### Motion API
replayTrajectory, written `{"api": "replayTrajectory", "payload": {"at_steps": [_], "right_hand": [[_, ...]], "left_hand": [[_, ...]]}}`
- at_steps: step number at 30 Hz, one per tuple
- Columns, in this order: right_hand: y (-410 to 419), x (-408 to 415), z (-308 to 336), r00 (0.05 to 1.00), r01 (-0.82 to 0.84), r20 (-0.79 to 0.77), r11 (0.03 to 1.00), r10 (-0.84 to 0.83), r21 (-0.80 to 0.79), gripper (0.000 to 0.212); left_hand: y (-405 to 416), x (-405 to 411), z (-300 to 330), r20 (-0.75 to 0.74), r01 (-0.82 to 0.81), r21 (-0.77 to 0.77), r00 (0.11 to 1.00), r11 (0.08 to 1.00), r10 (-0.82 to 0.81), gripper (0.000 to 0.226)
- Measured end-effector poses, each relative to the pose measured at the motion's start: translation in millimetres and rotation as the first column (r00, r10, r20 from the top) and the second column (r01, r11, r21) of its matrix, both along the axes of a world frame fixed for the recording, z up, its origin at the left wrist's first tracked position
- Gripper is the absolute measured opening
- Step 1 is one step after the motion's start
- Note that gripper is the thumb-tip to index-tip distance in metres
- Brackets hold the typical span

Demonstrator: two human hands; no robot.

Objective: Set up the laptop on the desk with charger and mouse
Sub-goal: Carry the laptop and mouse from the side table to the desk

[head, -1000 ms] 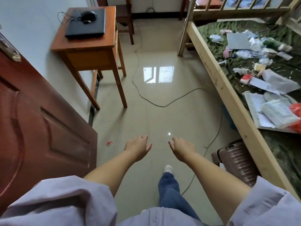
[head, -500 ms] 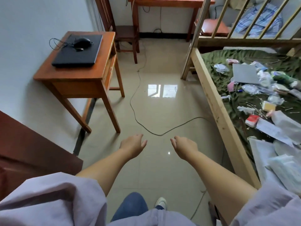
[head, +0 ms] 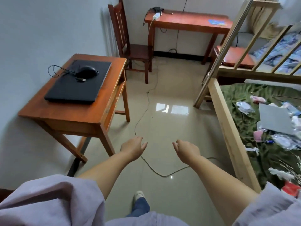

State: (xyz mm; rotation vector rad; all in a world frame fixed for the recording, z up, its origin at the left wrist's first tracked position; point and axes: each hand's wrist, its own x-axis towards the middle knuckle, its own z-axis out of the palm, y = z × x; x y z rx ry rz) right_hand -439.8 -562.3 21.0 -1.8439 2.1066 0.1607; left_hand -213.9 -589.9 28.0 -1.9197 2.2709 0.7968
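Note:
A closed black laptop (head: 76,84) lies on a small wooden side table (head: 91,115) at the left. On its lid rests a black wired mouse (head: 87,72) with its cable looped beside it. A red-brown desk (head: 189,22) stands against the far wall, with a white power strip (head: 156,15) and a dark charger brick (head: 156,9) at its left end. My left hand (head: 134,146) and my right hand (head: 186,148) hang over the floor, both empty with fingers loosely apart, well short of the side table.
A wooden chair (head: 130,46) stands between the side table and the desk. A thin cable (head: 146,105) snakes across the tiled floor. A wooden bunk bed frame (head: 228,128) with clutter on a green blanket fills the right side.
The view has moved forward and tilted up: the door has left the frame, the side table is nearer, and the far desk has come into sight. Both hands stay empty.

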Motion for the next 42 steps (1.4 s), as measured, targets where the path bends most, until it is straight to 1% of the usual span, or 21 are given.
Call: {"api": "replayTrajectory", "payload": {"at_steps": [5,8,12,14,16,20,23,25,27,28,30,32,33,35,36,37,38,39,40,41,42], "right_hand": [[-109.3,9.4,14.2,0.998,-0.037,0.041,0.999,0.038,-0.022,0.044],[-175.5,17.4,21.4,0.994,-0.104,0.016,0.994,0.105,-0.041,0.043],[-271.0,35.7,29.6,0.962,-0.274,-0.025,0.961,0.273,-0.034,0.035],[-321.4,49.8,33.6,0.919,-0.392,-0.058,0.919,0.390,-0.042,0.031],[-370.3,66.2,36.8,0.879,-0.476,-0.062,0.877,0.473,-0.062,0.032],[-452.4,105.3,48.6,0.827,-0.559,0.011,0.825,0.562,-0.085,0.040],[-497.3,136.1,57.9,0.717,-0.696,-0.010,0.715,0.697,-0.066,0.032],[-520.3,160.4,60.4,0.607,-0.794,-0.070,0.607,0.791,-0.031,0.026],[-536.1,188.5,61.5,0.515,-0.857,-0.089,0.515,0.853,-0.022,0.028],[-544.0,202.6,62.5,0.501,-0.865,-0.070,0.501,0.863,-0.025,0.027],[-558.6,228.1,65.3,0.476,-0.879,-0.039,0.474,0.879,-0.046,0.030],[-574.0,254.2,62.7,0.409,-0.912,-0.069,0.404,0.910,-0.074,0.020],[-583.2,267.5,61.2,0.344,-0.939,-0.114,0.341,0.932,-0.051,0.022],[-600.9,291.7,60.6,0.338,-0.941,-0.106,0.333,0.935,-0.060,0.036],[-610.6,302.7,58.0,0.358,-0.933,-0.079,0.354,0.930,-0.060,0.039],[-620.4,312.9,56.2,0.341,-0.940,-0.089,0.338,0.936,-0.047,0.039],[-630.5,323.3,53.9,0.366,-0.930,-0.067,0.362,0.928,-0.053,0.032],[-639.7,332.1,54.0,0.369,-0.929,-0.052,0.366,0.928,-0.054,0.023],[-650.0,339.9,50.6,0.414,-0.908,-0.001,0.413,0.910,-0.073,0.025],[-661.3,349.7,45.3,0.459,-0.881,0.057,0.463,0.887,-0.095,0.035],[-669.8,355.8,41.2,0.484,-0.864,0.089,0.491,0.871,-0.111,0.041]], "left_hand": [[-99.6,16.8,21.7,-0.086,-0.103,0.002,0.991,0.995,0.102,0.050],[-150.8,25.2,29.4,-0.096,-0.153,-0.028,0.984,0.988,0.149,0.045],[-212.5,43.3,31.3,-0.115,-0.297,-0.075,0.951,0.952,0.288,0.044],[-242.1,56.9,30.5,-0.109,-0.390,-0.094,0.918,0.916,0.380,0.044],[-266.7,71.8,29.4,-0.097,-0.485,-0.114,0.874,0.867,0.476,0.044],[-293.8,97.5,32.1,-0.074,-0.692,-0.116,0.721,0.712,0.689,0.046],[-304.2,113.9,38.0,-0.060,-0.803,-0.122,0.592,0.583,0.803,0.045],[-305.0,125.7,40.4,-0.037,-0.857,-0.116,0.510,0.503,0.859,0.045],[-303.4,141.1,40.9,-0.015,-0.902,-0.124,0.417,0.413,0.909,0.045],[-302.2,149.4,41.4,-0.006,-0.922,-0.130,0.368,0.364,0.930,0.044],[-300.7,165.6,39.5,0.008,-0.952,-0.144,0.272,0.271,0.962,0.044],[-301.4,183.3,34.0,0.018,-0.970,-0.153,0.188,0.188,0.982,0.045],[-303.3,192.8,30.4,0.025,-0.976,-0.159,0.149,0.151,0.989,0.044],[-309.0,213.7,23.7,0.033,-0.983,-0.169,0.072,0.077,0.997,0.044],[-313.0,224.9,20.9,0.037,-0.984,-0.173,0.030,0.036,0.999,0.044],[-317.1,235.9,18.4,0.044,-0.985,-0.174,-0.015,-0.007,0.999,0.044],[-321.2,246.4,16.2,0.056,-0.985,-0.164,-0.062,-0.052,0.996,0.045],[-325.1,255.3,14.1,0.070,-0.985,-0.142,-0.112,-0.101,0.991,0.046],[-328.7,262.8,12.0,0.082,-0.981,-0.121,-0.161,-0.150,0.984,0.047],[-332.9,271.0,9.9,0.093,-0.975,-0.106,-0.207,-0.197,0.974,0.047],[-335.5,275.5,8.6,0.098,-0.967,-0.092,-0.246,-0.238,0.964,0.047]]}}
